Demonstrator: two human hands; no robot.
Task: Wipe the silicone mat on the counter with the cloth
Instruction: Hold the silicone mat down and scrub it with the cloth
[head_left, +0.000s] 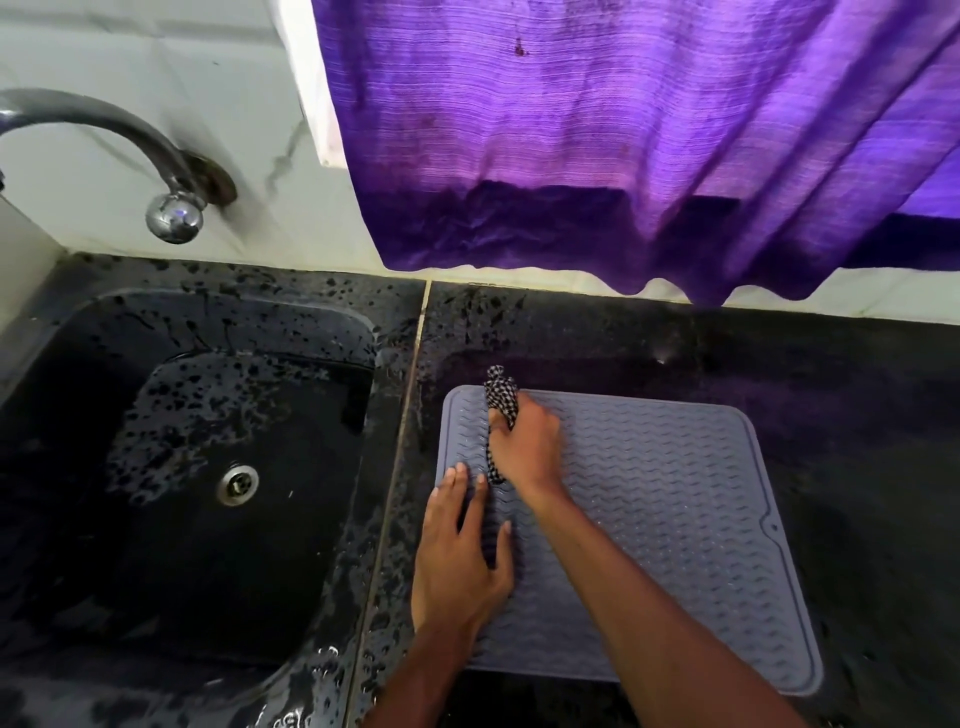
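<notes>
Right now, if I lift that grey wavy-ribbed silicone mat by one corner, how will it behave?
Probably floppy: the grey wavy-ribbed silicone mat is thin and lies flat. Likely to slide when pushed: the left hand presses it down while the right hand grips the checked cloth, and the black counter looks wet.

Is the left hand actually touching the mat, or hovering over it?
Touching. The head view shows the left hand flat on the silicone mat near its left edge, fingers spread on the ridges, no gap. The right hand grips the cloth.
</notes>
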